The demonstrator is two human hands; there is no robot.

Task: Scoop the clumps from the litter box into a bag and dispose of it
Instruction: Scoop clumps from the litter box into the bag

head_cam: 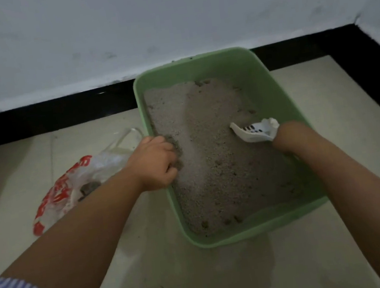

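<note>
Left hand (153,164) sits at the left rim of the green rectangular plastic litter box (284,105), fingers curled down into the grey gritty litter (210,153), seemingly around a dark clump; can't tell if it's gripped. Right hand is hidden behind its own forearm (308,150), so finger state can't be told; the white slotted plastic scoop (253,130) sticks out just past the wrist, over the litter. White plastic bag w/ red print (68,191) lies on the pale tiled floor (152,260), just left of the box, beside the left forearm.

Green litter box (282,95) holds grey litter (211,145); white scoop (253,130) inside.
</note>
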